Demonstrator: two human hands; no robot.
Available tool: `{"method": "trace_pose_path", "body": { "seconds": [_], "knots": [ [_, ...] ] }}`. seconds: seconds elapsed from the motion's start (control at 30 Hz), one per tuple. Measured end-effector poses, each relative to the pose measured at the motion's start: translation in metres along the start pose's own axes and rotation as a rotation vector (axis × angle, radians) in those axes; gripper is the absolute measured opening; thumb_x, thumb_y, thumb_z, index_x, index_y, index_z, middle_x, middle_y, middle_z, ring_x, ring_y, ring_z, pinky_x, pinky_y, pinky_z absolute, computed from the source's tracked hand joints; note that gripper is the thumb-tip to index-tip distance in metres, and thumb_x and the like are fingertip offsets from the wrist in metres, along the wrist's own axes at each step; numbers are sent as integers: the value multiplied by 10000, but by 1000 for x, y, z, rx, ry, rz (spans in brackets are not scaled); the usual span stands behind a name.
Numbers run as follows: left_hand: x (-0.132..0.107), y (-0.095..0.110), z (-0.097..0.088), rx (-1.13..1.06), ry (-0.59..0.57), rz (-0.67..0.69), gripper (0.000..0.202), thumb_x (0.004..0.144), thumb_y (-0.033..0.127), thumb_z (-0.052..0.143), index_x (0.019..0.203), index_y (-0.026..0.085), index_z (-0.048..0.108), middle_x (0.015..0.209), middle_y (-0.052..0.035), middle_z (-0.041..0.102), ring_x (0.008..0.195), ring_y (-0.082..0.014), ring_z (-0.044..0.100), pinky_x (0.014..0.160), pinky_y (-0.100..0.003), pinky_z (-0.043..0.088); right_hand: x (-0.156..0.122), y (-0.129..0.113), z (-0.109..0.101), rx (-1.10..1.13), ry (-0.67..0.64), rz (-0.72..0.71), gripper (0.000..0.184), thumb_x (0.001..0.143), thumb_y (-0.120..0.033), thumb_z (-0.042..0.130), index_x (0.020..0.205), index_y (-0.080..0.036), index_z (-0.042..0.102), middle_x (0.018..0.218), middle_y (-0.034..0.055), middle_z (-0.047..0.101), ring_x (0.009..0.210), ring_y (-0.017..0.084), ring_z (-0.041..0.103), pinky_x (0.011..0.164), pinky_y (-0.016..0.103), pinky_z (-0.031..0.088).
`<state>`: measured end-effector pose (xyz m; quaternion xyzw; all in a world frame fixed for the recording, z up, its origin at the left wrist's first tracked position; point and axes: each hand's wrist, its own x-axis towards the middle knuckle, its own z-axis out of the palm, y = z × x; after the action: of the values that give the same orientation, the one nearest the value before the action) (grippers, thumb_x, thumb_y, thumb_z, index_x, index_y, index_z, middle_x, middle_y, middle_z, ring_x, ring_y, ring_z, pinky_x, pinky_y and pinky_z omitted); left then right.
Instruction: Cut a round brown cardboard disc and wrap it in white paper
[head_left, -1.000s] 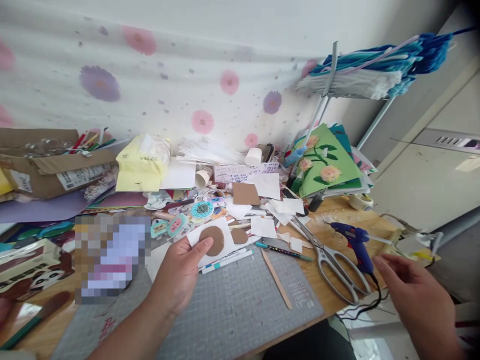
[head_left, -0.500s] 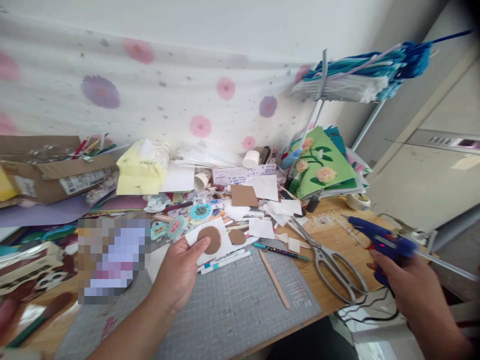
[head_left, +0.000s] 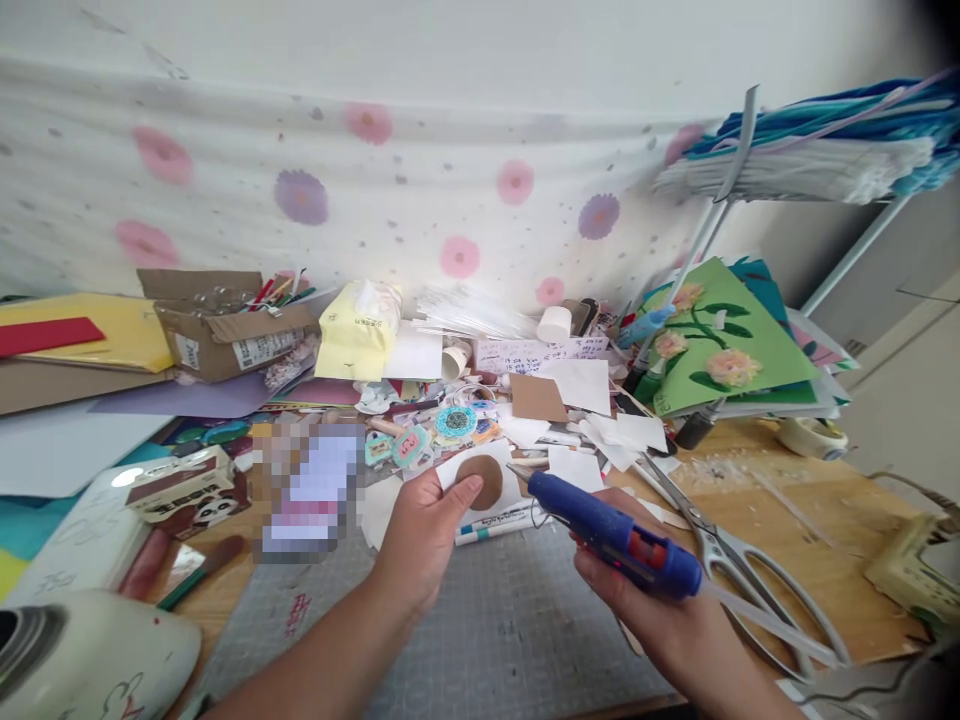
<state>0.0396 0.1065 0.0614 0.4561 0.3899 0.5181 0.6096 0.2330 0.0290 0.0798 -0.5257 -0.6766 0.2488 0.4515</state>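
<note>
Between the thumb and fingers of my left hand is a white paper piece with a brown cardboard disc lying on it; my thumb presses on the disc. My right hand grips a blue hot glue gun, its metal nozzle close to the disc's right edge. Whether the nozzle touches the paper I cannot tell. A red light glows on the gun's side, and a clear glue stick sticks out of its back. Markers lie on the mat just beyond my left hand.
Large scissors lie right of the grey cutting mat. Paper scraps, a brown cardboard square and stickers clutter the middle. A white jar stands front left, a cardboard box behind. A green flower card leans at right.
My right hand has brought the glue gun leftward from the table's right side to the disc. My left hand still holds the paper and disc. The view has turned left.
</note>
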Motion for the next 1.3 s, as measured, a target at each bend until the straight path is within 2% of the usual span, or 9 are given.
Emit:
{"method": "trace_pose_path", "body": {
  "seconds": [0.1,0.33,0.67,0.83,1.07,1.3],
  "knots": [
    [-1,-1,-2,29,-8,15,235,789,325,679,965,178,728,987,-57,754,973,-225,652,886,-316,460,7,-2,5,-67,-20,-16,110,878,-324,565,828,-228,579,817,18,586,746,197,581,695,316,488],
    [0,3,-4,65,-36,4,247,804,339,660,990,189,726,1030,-60,747,991,-244,653,905,-339,463,12,7,8,-126,-50,-78,124,896,-307,542,795,-236,537,803,6,550,739,188,544,679,300,463],
    [-1,6,-5,126,-41,15,262,823,337,639,1030,194,714,1061,-58,740,1045,-254,642,930,-346,460,14,6,10,-107,-93,-39,159,917,-309,517,779,-231,502,780,-9,521,713,168,519,650,286,429],
    [0,8,-6,150,-29,12,257,801,344,651,980,181,736,1003,-67,754,995,-276,657,886,-359,479,16,8,10,-135,-64,-44,207,911,-325,517,733,-230,471,731,-15,490,672,169,502,613,290,426],
    [1,6,-8,133,-28,26,259,803,333,650,991,177,736,1039,-70,747,1019,-283,652,908,-377,471,17,9,9,-177,20,-87,183,868,-307,561,711,-236,502,688,0,511,628,188,525,563,304,456],
    [0,5,-8,117,-31,25,258,819,331,637,1001,168,722,1021,-69,749,1001,-274,653,884,-360,480,16,9,10,-177,62,-90,150,832,-283,583,687,-254,557,668,16,599,642,234,611,548,331,504]
  ]
}}
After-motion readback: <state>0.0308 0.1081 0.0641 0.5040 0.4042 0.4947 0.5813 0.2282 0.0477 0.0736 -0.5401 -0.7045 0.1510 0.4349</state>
